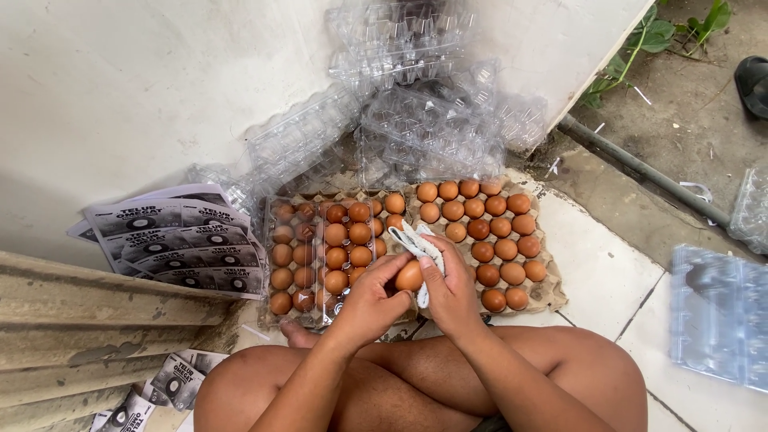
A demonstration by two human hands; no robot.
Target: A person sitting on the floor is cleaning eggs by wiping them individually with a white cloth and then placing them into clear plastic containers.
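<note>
The egg [409,276] sits gripped in your left hand [370,302], long axis tilted toward your right hand [450,290], which clutches the white cloth [418,242] against it

Whitewashed wall [120,88], upper left of the frame, plain and evenly daylit. White floor tiles [600,272], lower right, with dark joints. Bare concrete ground [688,120], upper right, beyond the wall's corner. Dark pipe [640,170] running diagonally across that ground. Green leafy weeds [664,32], top right. Grey corrugated sheet [88,320], lower left.
</note>
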